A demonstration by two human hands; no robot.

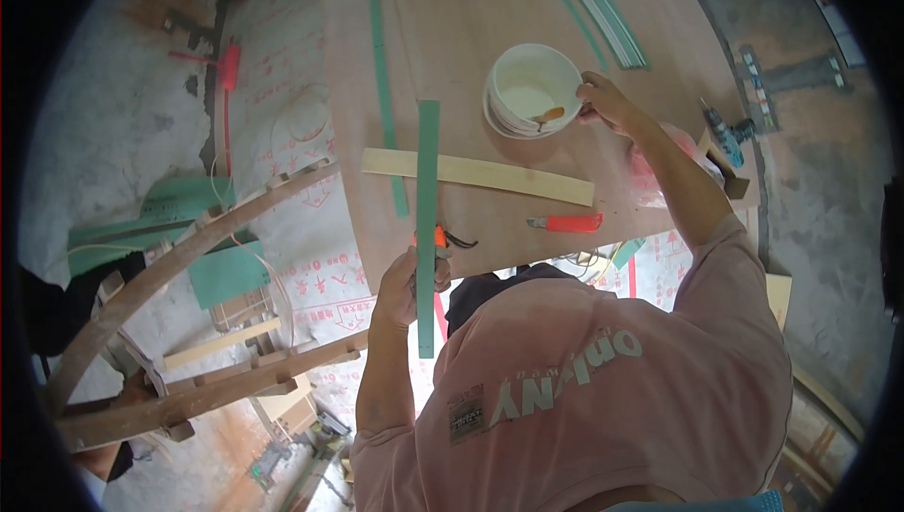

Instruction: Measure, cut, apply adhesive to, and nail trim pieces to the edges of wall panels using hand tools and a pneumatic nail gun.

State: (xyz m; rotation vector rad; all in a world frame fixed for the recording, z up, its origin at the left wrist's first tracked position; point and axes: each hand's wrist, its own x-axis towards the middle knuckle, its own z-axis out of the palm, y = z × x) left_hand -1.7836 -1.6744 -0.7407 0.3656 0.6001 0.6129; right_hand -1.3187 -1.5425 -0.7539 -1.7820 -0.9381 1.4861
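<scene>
My left hand [400, 288] is closed around a long, narrow green strip [427, 164] and keeps it lengthwise in front of me, its far end over the table. A small orange-and-black object [443, 238] shows just beyond that hand, partly behind the strip; its kind is unclear. With fingers closed on its rim, my right hand [607, 103] grips a white bucket [529, 79] standing on the table. Inside the bucket lies a tool with a brown handle [549, 115]. A pale wooden slat [518, 179] runs crosswise under the green strip. Nearer me is a red utility knife [574, 223].
More green strips [603, 18] lie along the far side of the brown tabletop [452, 32]. A cordless drill [726, 136] and a pinkish plastic bag [654, 168] are at the right edge. On the left, a wooden ladder [188, 239] stands near green board pieces [226, 272].
</scene>
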